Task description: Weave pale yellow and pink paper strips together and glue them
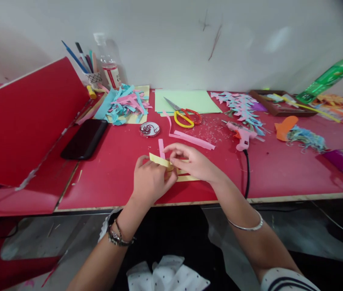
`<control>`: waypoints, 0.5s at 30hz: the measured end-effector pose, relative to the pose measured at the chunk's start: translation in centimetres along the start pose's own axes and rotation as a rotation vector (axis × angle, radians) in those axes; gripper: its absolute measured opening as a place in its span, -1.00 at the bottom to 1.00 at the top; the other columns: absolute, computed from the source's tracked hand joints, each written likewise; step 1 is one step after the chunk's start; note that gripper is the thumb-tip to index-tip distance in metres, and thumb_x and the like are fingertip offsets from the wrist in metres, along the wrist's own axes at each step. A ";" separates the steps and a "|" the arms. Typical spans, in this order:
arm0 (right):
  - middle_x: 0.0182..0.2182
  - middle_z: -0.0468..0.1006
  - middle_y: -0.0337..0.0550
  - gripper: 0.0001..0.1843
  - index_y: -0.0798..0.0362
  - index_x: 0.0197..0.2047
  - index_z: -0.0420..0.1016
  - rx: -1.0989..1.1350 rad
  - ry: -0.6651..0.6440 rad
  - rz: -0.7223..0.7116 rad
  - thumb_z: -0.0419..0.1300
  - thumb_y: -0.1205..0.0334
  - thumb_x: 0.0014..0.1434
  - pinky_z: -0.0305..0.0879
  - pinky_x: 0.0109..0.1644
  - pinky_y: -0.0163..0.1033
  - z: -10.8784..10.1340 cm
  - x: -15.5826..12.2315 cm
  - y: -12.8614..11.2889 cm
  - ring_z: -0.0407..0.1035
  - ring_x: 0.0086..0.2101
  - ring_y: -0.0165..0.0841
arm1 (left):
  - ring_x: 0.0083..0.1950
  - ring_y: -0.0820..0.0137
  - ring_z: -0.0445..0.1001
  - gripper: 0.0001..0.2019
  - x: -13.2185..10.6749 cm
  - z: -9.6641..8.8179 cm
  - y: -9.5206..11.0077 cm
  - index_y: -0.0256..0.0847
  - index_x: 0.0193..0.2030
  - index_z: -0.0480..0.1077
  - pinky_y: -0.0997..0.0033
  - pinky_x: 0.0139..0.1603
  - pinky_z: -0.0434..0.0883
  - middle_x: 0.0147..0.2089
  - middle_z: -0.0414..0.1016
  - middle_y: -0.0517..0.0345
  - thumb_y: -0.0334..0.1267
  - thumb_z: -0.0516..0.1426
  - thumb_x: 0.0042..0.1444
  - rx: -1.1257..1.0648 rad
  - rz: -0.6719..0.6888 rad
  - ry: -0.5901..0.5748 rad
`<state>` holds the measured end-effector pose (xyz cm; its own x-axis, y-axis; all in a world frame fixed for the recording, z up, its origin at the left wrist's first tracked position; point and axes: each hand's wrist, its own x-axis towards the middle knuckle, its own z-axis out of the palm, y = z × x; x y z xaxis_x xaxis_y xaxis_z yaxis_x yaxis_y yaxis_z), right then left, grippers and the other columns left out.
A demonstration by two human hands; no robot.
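Near the table's front edge, my left hand [152,180] is closed on a yellow paper strip [159,160], whose end sticks up to the left. The fingers of my right hand [191,161] are bent at the same strip, thumb and forefinger close together beside my left fingertips. Exactly how the strip runs between the fingers is partly hidden. More yellow strips [188,178] lie on the table under my hands. A short pink paper strip [161,148] lies just beyond them, and longer pink strips [194,140] lie farther back.
Behind my hands are scissors [186,117], light green paper sheets [195,101], a small white dish [149,129] and a pile of blue and pink strips [125,103]. A black phone [85,139] lies left. To the right are a pink glue gun [241,135] with its cord and a fringed paper piece [239,107].
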<state>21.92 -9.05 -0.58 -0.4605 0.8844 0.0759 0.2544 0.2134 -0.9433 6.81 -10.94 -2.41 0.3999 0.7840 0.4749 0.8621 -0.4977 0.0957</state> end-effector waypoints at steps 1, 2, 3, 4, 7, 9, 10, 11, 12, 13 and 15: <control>-0.42 0.32 -0.27 -0.73 0.03 -0.06 0.29 0.006 -0.005 0.011 0.00 0.28 0.15 0.28 -0.30 -0.35 0.0 0.0 0.0 0.28 -0.39 -0.48 | -0.54 0.34 0.39 -0.73 0.0 0.0 0.0 -0.22 -0.58 0.39 0.21 -0.13 0.23 -0.62 0.43 0.11 -0.16 0.02 0.01 -0.013 0.002 0.005; -0.41 0.33 -0.25 -0.74 0.03 -0.06 0.29 0.018 -0.009 0.023 -0.01 0.23 0.17 0.28 -0.31 -0.35 0.0 0.0 -0.1 0.29 -0.40 -0.48 | -0.53 0.34 0.40 -0.72 0.0 0.0 0.1 -0.22 -0.56 0.40 0.19 -0.10 0.22 -0.60 0.45 0.12 -0.15 0.01 0.03 -0.027 0.006 0.011; -0.39 0.35 -0.24 -0.74 0.03 -0.07 0.30 0.031 -0.010 0.028 -0.04 0.18 0.19 0.28 -0.31 -0.34 0.0 0.0 -0.1 0.30 -0.40 -0.48 | -0.52 0.35 0.40 -0.72 0.0 0.0 0.1 -0.22 -0.52 0.42 0.18 -0.08 0.21 -0.56 0.47 0.12 -0.15 -0.01 0.05 -0.039 0.011 0.017; -0.37 0.36 -0.22 -0.72 0.03 -0.08 0.30 0.039 -0.011 0.025 -0.07 0.13 0.21 0.29 -0.30 -0.33 0.0 0.0 -0.3 0.30 -0.39 -0.47 | -0.50 0.36 0.41 -0.71 0.0 0.1 0.1 -0.22 -0.48 0.43 0.17 -0.06 0.20 -0.53 0.48 0.13 -0.16 -0.02 0.08 -0.048 0.016 0.021; -0.33 0.38 -0.19 -0.64 0.05 -0.05 0.28 0.000 -0.038 -0.034 -0.15 0.06 0.25 0.28 -0.21 -0.28 -0.3 -0.2 -0.7 0.31 -0.33 -0.44 | -0.49 0.37 0.41 -0.68 -0.1 0.3 -0.1 -0.25 -0.48 0.42 0.18 -0.06 0.20 -0.54 0.47 0.13 -0.18 -0.05 0.13 -0.046 0.031 0.043; -0.31 0.39 -0.17 -0.60 0.05 0.02 0.23 -0.049 -0.095 -0.080 -0.20 0.05 0.26 0.26 -0.15 -0.24 -0.6 -0.5 -0.9 0.31 -0.29 -0.42 | -0.52 0.39 0.40 -0.67 -0.1 0.5 -0.2 -0.25 -0.54 0.39 0.21 -0.08 0.21 -0.58 0.44 0.15 -0.19 -0.05 0.13 -0.033 0.046 0.078; -0.30 0.40 -0.16 -0.58 0.05 0.05 0.20 -0.070 -0.119 -0.096 -0.23 0.05 0.27 0.25 -0.13 -0.23 -0.7 -0.6 -0.9 0.31 -0.27 -0.41 | -0.54 0.40 0.39 -0.66 -0.2 0.5 -0.3 -0.25 -0.56 0.38 0.22 -0.09 0.22 -0.61 0.42 0.16 -0.19 -0.05 0.14 -0.024 0.053 0.098; -0.29 0.40 -0.15 -0.57 0.05 0.07 0.18 -0.092 -0.138 -0.108 -0.25 0.05 0.28 0.24 -0.12 -0.22 -0.8 -0.7 -1.0 0.31 -0.26 -0.40 | -0.55 0.41 0.38 -0.66 -0.2 0.5 -0.3 -0.25 -0.58 0.38 0.23 -0.09 0.22 -0.63 0.41 0.17 -0.19 -0.04 0.14 -0.018 0.057 0.116; -0.28 0.41 -0.15 -0.57 0.05 0.08 0.17 -0.120 -0.150 -0.115 -0.26 0.05 0.28 0.24 -0.12 -0.22 -0.8 -0.8 -1.1 0.31 -0.25 -0.40 | -0.56 0.41 0.38 -0.66 -0.2 0.5 -0.3 -0.24 -0.58 0.38 0.24 -0.10 0.23 -0.64 0.40 0.18 -0.20 -0.04 0.14 -0.014 0.058 0.127; -0.28 0.41 -0.16 -0.58 0.04 0.08 0.17 -0.160 -0.153 -0.116 -0.25 0.06 0.28 0.23 -0.11 -0.22 -0.8 -0.9 -1.1 0.31 -0.25 -0.40 | -0.56 0.41 0.37 -0.66 -0.2 0.5 -0.3 -0.24 -0.57 0.38 0.25 -0.11 0.23 -0.64 0.41 0.18 -0.21 -0.05 0.14 -0.013 0.057 0.136; -0.29 0.43 -0.18 -0.62 0.02 0.06 0.20 -0.274 -0.140 -0.107 -0.21 0.09 0.28 0.20 -0.09 -0.20 -0.6 -1.1 -1.3 0.32 -0.25 -0.40 | -0.56 0.42 0.37 -0.67 -0.2 0.5 -0.4 -0.23 -0.56 0.38 0.27 -0.13 0.25 -0.61 0.43 0.17 -0.27 -0.07 0.15 -0.016 0.051 0.144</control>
<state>22.60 -10.06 0.78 -0.6045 0.7895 0.1067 0.4092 0.4226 -0.8086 6.57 -10.73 -2.95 0.3937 0.6966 0.5998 0.8360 -0.5426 0.0815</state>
